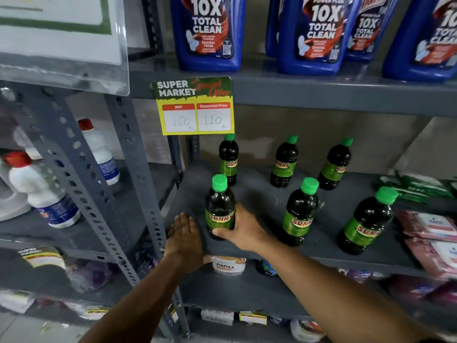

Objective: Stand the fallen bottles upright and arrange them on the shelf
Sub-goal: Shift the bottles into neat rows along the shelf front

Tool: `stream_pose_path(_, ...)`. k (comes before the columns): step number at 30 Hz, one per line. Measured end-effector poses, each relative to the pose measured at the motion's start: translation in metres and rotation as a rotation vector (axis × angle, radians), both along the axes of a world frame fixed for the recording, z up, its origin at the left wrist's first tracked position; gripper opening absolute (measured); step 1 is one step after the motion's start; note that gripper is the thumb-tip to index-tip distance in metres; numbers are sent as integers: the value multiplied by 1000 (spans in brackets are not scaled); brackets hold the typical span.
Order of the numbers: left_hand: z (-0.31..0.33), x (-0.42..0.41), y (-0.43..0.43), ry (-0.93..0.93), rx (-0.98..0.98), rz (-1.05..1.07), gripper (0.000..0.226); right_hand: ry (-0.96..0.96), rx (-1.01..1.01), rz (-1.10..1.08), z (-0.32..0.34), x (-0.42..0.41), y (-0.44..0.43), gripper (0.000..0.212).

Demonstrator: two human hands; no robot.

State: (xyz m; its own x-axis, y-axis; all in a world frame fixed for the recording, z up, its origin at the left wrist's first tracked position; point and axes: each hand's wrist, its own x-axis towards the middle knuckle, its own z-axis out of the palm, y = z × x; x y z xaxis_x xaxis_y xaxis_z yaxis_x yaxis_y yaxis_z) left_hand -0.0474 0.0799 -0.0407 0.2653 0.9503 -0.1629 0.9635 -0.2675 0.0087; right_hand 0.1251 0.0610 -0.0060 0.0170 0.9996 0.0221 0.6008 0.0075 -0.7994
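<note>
Your right hand (241, 230) grips the front-left bottle (219, 209) standing at the near corner of the grey shelf (259, 194).

Your fingers wrap the bottle's lower half around its green label, thumb across the front, and it stands upright with its green cap on top. Your left hand (184, 235) lies flat and open, palm down, on the shelf's front edge just beside that bottle, holding nothing. Five more dark bottles stand upright on the same shelf: three along the back and two near the front to your right. A yellow price tag (195, 107) hangs from the shelf above.
</note>
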Motion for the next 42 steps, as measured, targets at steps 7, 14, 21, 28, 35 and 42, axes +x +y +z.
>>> stream_pose_path(7,-3,1,-4,20,11,24,115,10,-7,-29,-5,-4,-11,68)
stream_pose_path(14,-2,3,-6,-6,-4,44,111,247,-29,4,-6,0,-13,85)
stream_pose_path(21,-3,-1,-7,-8,-10,1,115,949,166,-192,18,8,14,104)
stream_pose_path(28,-5,-2,-4,-78,-22,3,123,838,159,-124,7,1,26,104)
stream_pose_path(35,-5,2,3,-17,-48,43,117,900,177,-156,-27,-30,-4,90)
stream_pose_path(42,-10,-2,2,-47,-21,17,115,1194,200,-478,-22,-1,47,52)
